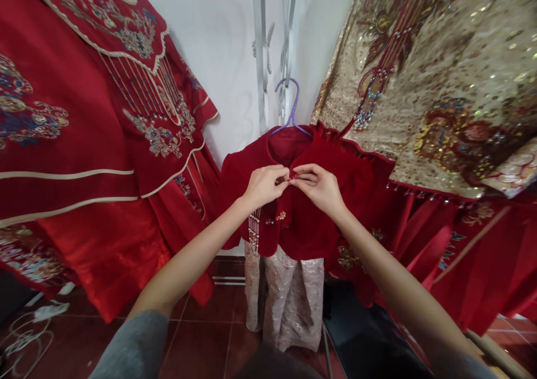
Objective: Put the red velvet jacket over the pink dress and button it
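A short red jacket (314,228) hangs in front of me on a purple hanger (293,108). My left hand (268,184) pinches the jacket's front opening just below the neckline. Facing it, my right hand (319,186) pinches the other side, and the fingertips of both hands nearly meet. A small red fastening (294,175) shows between them, mostly covered by my fingers. Lower on the front sits a beaded clasp (281,216), with a strand of bead tassels (254,229) hanging to its left. Beneath the jacket hangs a pale patterned skirt (290,303).
Red embroidered garments (96,127) fill the left side. At right hang a gold sequined garment (444,88) and red skirts (474,261). A white metal rack (260,49) stands against the wall. White cables (31,334) lie on the tiled floor (201,340).
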{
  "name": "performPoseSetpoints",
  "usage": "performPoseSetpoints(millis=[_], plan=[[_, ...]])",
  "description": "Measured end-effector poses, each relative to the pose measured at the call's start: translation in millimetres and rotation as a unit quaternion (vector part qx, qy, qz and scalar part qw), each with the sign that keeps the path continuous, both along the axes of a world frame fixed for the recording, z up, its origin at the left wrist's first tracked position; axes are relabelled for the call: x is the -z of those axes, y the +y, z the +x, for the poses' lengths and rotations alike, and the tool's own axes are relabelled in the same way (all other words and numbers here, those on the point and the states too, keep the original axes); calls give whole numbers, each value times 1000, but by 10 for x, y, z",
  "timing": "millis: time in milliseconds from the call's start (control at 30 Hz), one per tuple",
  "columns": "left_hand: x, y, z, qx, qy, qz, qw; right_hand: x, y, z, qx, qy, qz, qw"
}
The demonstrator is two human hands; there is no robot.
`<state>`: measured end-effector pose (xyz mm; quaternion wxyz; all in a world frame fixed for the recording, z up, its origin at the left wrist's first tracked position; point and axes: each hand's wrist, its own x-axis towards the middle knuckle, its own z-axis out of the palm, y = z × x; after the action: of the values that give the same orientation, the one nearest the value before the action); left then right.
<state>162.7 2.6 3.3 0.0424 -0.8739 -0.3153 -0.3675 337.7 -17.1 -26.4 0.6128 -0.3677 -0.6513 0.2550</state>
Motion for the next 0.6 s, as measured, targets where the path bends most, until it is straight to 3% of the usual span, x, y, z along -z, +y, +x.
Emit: performPoseSetpoints(millis=[367, 600], plan=[[-66, 43, -6, -7, 156, 118, 981, 18, -14, 19, -14, -43, 34, 998], [2, 40, 18, -34, 242, 185, 952, 32, 35, 49, -19, -85, 63, 994]])
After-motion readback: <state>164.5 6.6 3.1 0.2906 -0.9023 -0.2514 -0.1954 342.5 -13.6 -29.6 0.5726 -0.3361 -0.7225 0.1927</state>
